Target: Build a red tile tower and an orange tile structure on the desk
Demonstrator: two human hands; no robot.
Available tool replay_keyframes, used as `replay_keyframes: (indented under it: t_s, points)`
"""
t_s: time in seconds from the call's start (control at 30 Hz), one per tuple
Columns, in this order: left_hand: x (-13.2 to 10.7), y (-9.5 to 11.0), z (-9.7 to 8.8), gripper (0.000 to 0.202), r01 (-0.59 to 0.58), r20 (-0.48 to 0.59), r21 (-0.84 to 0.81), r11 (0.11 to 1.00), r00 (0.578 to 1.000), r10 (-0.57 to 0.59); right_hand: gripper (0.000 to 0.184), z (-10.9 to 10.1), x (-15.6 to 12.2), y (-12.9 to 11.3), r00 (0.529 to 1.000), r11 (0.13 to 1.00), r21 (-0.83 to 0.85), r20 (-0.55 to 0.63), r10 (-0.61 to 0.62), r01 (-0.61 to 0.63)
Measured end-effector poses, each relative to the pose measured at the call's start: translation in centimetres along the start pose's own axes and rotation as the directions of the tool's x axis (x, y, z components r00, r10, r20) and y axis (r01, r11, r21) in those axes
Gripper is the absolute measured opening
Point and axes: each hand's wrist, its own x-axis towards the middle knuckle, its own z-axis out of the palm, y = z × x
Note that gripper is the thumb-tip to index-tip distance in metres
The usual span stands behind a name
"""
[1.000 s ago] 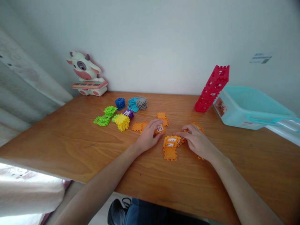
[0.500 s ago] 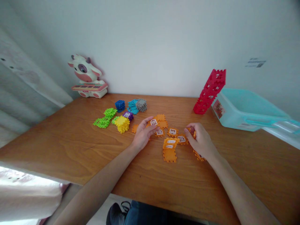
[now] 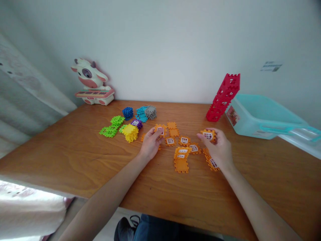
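Observation:
My left hand (image 3: 150,144) pinches an orange window tile (image 3: 160,129) just above the wooden table (image 3: 75,157). An orange window tile (image 3: 208,135) is held raised in my right hand (image 3: 218,149), fingers curled round it. Between the hands lie several loose orange tiles (image 3: 184,140), some with white windows. A joined pair of orange tiles (image 3: 182,159) lies nearest me. Another orange tile (image 3: 212,162) lies beside my right wrist.
Green (image 3: 111,125), yellow (image 3: 130,132), purple, blue (image 3: 128,112), teal and grey (image 3: 151,112) tile piles sit left of centre. A red tile tower (image 3: 223,97) leans against a teal plastic bin (image 3: 263,115) at right. A cow toy (image 3: 91,82) stands at the back left by the wall.
Both hands have lifted from the orange pile, each with a window tile. The left moved left and back; the right moved right and up. More loose tiles now show between them.

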Motion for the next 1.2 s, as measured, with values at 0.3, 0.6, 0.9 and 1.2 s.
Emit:
replay_keyframes:
  t_s: [0.3,0.6,0.9,1.2]
  points:
    - [-0.5,-0.3,0.4,0.032,0.125,0.021,-0.033,0.992,0.992,-0.124,0.047,0.8,0.1,-0.1,0.957,0.849,0.45,0.206,0.205,-0.279]
    - [0.5,-2.2,-0.1,0.046,-0.013,0.15,0.267,0.964,0.988,-0.028,0.039,0.8,-0.3,-0.5,0.972,0.932,0.303,0.178,0.152,-0.201]
    - [2.4,-3.8,2.4,0.053,-0.083,0.205,0.397,0.914,0.979,0.0,0.045,0.3,-0.6,-1.1,0.964,0.941,0.247,0.193,0.184,-0.229]
    - [1.2,-4.4,2.3,0.049,-0.056,0.335,0.411,0.91,0.938,-0.093,0.052,1.3,-1.0,-0.8,0.956,0.906,0.354,0.255,0.146,-0.233]
